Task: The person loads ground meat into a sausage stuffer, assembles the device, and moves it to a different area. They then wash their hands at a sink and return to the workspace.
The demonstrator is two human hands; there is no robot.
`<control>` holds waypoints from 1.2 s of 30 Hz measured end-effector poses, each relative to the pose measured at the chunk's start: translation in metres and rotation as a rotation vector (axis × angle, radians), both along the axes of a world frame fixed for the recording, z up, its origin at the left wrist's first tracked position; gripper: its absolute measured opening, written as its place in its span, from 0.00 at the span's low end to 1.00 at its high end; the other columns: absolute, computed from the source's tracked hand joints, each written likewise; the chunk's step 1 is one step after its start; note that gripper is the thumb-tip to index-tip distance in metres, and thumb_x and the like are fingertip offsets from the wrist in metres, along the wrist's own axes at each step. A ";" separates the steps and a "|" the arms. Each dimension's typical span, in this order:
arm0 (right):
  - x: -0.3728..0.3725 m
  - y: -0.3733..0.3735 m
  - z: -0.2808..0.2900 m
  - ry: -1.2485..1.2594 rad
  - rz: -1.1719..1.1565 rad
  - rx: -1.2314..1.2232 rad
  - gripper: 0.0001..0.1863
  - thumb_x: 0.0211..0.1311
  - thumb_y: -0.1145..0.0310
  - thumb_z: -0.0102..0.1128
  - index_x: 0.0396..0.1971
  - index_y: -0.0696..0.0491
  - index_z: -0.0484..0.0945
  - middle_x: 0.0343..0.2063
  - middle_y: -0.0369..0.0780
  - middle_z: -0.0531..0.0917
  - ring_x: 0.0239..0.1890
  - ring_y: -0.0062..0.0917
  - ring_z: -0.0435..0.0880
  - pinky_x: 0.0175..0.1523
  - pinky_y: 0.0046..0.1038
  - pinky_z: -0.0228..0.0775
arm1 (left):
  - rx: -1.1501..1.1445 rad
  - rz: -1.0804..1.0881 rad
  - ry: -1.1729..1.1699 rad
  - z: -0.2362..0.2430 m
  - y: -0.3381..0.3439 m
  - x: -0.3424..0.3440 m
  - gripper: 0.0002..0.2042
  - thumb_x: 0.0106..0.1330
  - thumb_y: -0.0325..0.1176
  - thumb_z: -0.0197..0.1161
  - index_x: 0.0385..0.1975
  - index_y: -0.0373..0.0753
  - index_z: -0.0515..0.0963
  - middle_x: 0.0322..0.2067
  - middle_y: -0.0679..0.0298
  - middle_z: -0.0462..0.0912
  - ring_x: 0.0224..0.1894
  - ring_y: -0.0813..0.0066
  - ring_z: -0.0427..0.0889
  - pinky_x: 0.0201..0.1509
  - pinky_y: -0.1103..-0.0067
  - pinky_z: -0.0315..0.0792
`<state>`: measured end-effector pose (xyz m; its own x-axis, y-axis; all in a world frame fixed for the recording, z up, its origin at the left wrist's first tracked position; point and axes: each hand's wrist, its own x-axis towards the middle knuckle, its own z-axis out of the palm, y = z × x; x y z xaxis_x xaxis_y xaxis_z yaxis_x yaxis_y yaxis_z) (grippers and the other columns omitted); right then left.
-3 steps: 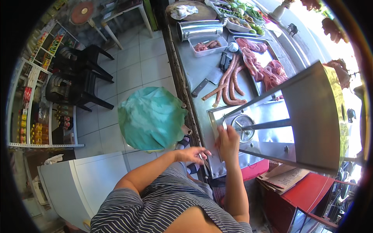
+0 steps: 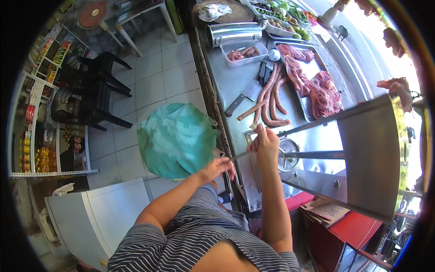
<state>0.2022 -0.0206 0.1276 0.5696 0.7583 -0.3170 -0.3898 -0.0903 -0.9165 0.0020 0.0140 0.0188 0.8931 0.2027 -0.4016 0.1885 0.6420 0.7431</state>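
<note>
Person in striped top at the steel counter point(image 2: 216, 75). Sausages point(image 2: 271, 97) lie on it just beyond the right hand point(image 2: 265, 144), beside the tray point(image 2: 305, 103) of raw meat point(image 2: 325, 94). Right fingers look curled in, thumb up; cannot tell what is in them. Left hand point(image 2: 217, 169) hangs near the counter's edge, fingers bent, grip unclear. A thin strip point(image 2: 241, 156) seems to run between the two; blurred, kind uncertain.

Risks, as I judge them. Sausage ends lie so near the right hand that a careless knock could shift them or tear a casing. If the strip has an edge, a slip could nick the left fingers; if it is only cord, a hard tug could snap it. The cleaver point(image 2: 239, 100) lies loose beside the sausages: a blind reach that way risks a cut. A swinging right forearm might bump the steel frame point(image 2: 372, 156) by the wheel point(image 2: 288, 155).

Writing: dark print on the brown cardboard point(image 2: 327, 208), a few lines, partly legible. Packets and bottles point(image 2: 47, 156) on the white shelves point(image 2: 55, 173) carry coloured labels, too small to read from here.
</note>
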 end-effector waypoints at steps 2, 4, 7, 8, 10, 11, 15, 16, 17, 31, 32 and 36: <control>0.014 0.052 -0.022 0.182 0.047 0.042 0.17 0.69 0.59 0.52 0.35 0.62 0.72 0.13 0.35 0.71 0.15 0.18 0.70 0.25 0.24 0.69 | -0.011 0.284 -0.033 0.005 0.041 0.004 0.08 0.70 0.36 0.55 0.35 0.38 0.73 0.31 0.58 0.80 0.33 0.70 0.83 0.39 0.73 0.79; 0.025 0.098 -0.038 -0.175 0.006 -0.156 0.19 0.69 0.59 0.52 0.44 0.63 0.70 0.20 0.37 0.77 0.21 0.19 0.75 0.30 0.22 0.70 | -0.106 0.355 -0.020 0.001 0.084 0.018 0.10 0.70 0.38 0.55 0.34 0.37 0.73 0.25 0.59 0.80 0.24 0.69 0.82 0.28 0.73 0.78; 0.010 0.120 -0.057 -0.609 -0.062 -0.196 0.28 0.63 0.67 0.59 0.60 0.59 0.63 0.44 0.47 0.79 0.48 0.30 0.77 0.46 0.31 0.73 | -0.084 0.449 -0.030 -0.023 0.143 0.039 0.11 0.69 0.39 0.56 0.33 0.37 0.73 0.20 0.59 0.79 0.19 0.68 0.81 0.22 0.73 0.77; 0.007 0.112 -0.063 -0.636 0.001 -0.281 0.30 0.60 0.71 0.62 0.61 0.57 0.63 0.48 0.49 0.78 0.52 0.33 0.75 0.49 0.33 0.73 | -0.040 0.474 0.041 -0.038 0.165 0.050 0.10 0.70 0.39 0.56 0.33 0.37 0.73 0.19 0.58 0.79 0.17 0.68 0.80 0.20 0.73 0.75; -0.012 0.083 -0.077 -0.689 0.128 -0.241 0.25 0.56 0.75 0.63 0.56 0.56 0.71 0.46 0.46 0.81 0.50 0.32 0.78 0.50 0.32 0.72 | 0.120 0.534 -0.019 -0.069 0.209 0.071 0.10 0.69 0.38 0.56 0.33 0.37 0.73 0.17 0.57 0.79 0.17 0.65 0.80 0.20 0.71 0.77; -0.021 0.065 -0.080 -0.603 0.218 -0.273 0.19 0.56 0.75 0.62 0.50 0.58 0.74 0.43 0.50 0.81 0.47 0.37 0.80 0.49 0.33 0.72 | 0.070 0.549 0.088 -0.083 0.232 0.085 0.09 0.70 0.35 0.54 0.32 0.37 0.73 0.18 0.57 0.79 0.17 0.65 0.80 0.22 0.71 0.78; -0.045 -0.006 -0.079 -0.596 0.303 -0.447 0.11 0.55 0.73 0.60 0.38 0.61 0.79 0.36 0.53 0.81 0.40 0.47 0.81 0.47 0.37 0.73 | 0.184 0.536 0.309 -0.126 0.298 0.133 0.08 0.73 0.33 0.48 0.40 0.35 0.70 0.20 0.58 0.76 0.20 0.66 0.80 0.22 0.71 0.79; -0.044 -0.023 -0.079 -0.608 0.254 -0.511 0.11 0.56 0.73 0.60 0.38 0.61 0.79 0.36 0.53 0.81 0.40 0.47 0.81 0.46 0.37 0.73 | 0.184 0.555 0.330 -0.136 0.308 0.145 0.08 0.72 0.33 0.49 0.41 0.35 0.70 0.20 0.58 0.76 0.19 0.66 0.80 0.22 0.71 0.79; -0.045 -0.042 -0.080 -0.626 0.205 -0.572 0.11 0.56 0.72 0.60 0.38 0.61 0.79 0.36 0.52 0.81 0.40 0.47 0.80 0.46 0.38 0.73 | 0.236 0.554 0.315 -0.145 0.317 0.156 0.08 0.71 0.33 0.51 0.41 0.35 0.71 0.21 0.59 0.76 0.18 0.67 0.80 0.20 0.72 0.78; 0.125 -0.281 -0.092 -0.289 -0.301 -1.172 0.11 0.63 0.63 0.59 0.37 0.55 0.82 0.22 0.36 0.80 0.27 0.18 0.78 0.33 0.22 0.71 | 1.085 0.694 0.144 -0.092 0.215 0.168 0.09 0.66 0.28 0.57 0.42 0.33 0.77 0.44 0.53 0.78 0.47 0.62 0.77 0.55 0.72 0.69; 0.144 -0.277 -0.087 -0.421 -0.376 -1.035 0.11 0.63 0.63 0.58 0.37 0.55 0.81 0.22 0.36 0.80 0.26 0.18 0.77 0.32 0.23 0.71 | 0.814 0.750 0.082 -0.085 0.179 0.162 0.07 0.69 0.28 0.54 0.39 0.34 0.78 0.40 0.61 0.80 0.41 0.75 0.76 0.48 0.78 0.70; 0.204 -0.235 -0.092 -0.724 -0.307 -0.623 0.12 0.64 0.63 0.58 0.40 0.55 0.81 0.21 0.36 0.79 0.23 0.19 0.77 0.29 0.24 0.70 | 0.132 0.470 0.151 -0.071 0.041 0.126 0.11 0.72 0.35 0.51 0.42 0.38 0.79 0.38 0.67 0.82 0.40 0.82 0.78 0.46 0.82 0.71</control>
<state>0.4067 -0.2553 0.0355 0.9257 0.3627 -0.1073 0.1558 -0.6241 -0.7657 0.1278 0.0554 -0.0520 0.6274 0.6262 -0.4628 0.0131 0.5858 0.8104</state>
